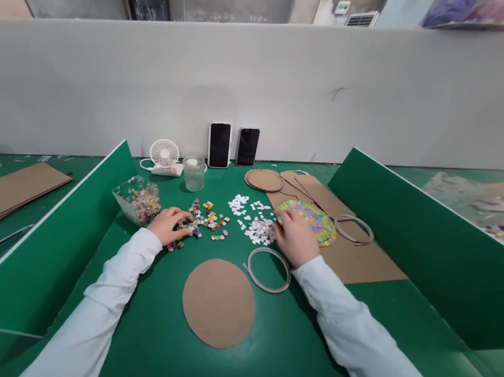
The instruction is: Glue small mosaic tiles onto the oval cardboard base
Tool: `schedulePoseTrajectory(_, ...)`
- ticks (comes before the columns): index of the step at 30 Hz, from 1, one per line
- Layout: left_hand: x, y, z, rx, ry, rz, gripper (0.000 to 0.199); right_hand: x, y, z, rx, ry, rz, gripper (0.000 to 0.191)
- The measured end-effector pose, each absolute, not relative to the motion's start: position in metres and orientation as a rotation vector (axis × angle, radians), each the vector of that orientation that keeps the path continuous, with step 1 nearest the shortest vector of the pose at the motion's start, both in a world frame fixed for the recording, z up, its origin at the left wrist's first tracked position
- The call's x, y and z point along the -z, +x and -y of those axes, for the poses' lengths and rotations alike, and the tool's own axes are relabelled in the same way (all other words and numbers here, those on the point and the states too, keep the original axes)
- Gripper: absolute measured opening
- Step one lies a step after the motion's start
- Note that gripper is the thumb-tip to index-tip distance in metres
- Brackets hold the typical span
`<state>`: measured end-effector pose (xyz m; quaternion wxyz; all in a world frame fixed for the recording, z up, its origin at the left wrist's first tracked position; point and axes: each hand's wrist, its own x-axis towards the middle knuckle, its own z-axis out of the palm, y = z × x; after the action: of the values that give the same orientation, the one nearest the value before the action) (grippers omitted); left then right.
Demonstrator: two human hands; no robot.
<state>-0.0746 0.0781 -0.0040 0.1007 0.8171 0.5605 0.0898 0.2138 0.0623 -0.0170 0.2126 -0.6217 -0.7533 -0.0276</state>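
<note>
My left hand [170,225] rests at the edge of a pile of small coloured tiles [212,219], its fingers curved apart over them; whether a tile is between the fingertips is too small to tell. My right hand [295,239] reaches over the right side of a heap of white pieces [260,231], with its fingertips beside a round mosaic of yellow, green and pink tiles [318,219]. Anything in its fingers is hidden. A bare cardboard disc [218,303] lies nearest to me. Between the disc and my right hand lies a clear ring [268,270].
Left, a clear container of tiles [138,201] leans near a white fan [164,154] and a cup [193,174]. Two phones [219,145] stand against the wall. Cardboard discs [265,180], cardboard sheets [364,262] and another ring [354,229] lie right. Green dividers [433,255] flank the workspace.
</note>
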Motion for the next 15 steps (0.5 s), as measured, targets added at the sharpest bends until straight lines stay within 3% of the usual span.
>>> schedulePoseTrajectory(5, 0.007, -0.076, -0.079, -0.291, 2.423, -1.680, 0.037, 0.037, 0.257, -0.083, 0.213, -1.995, 2.107, 0.053)
schedulePoseTrajectory(15, 0.007, -0.077, -0.081, -0.265, 2.431, -1.675, 0.040, 0.032, 0.258, -0.080, 0.187, -2.024, 2.144, 0.046)
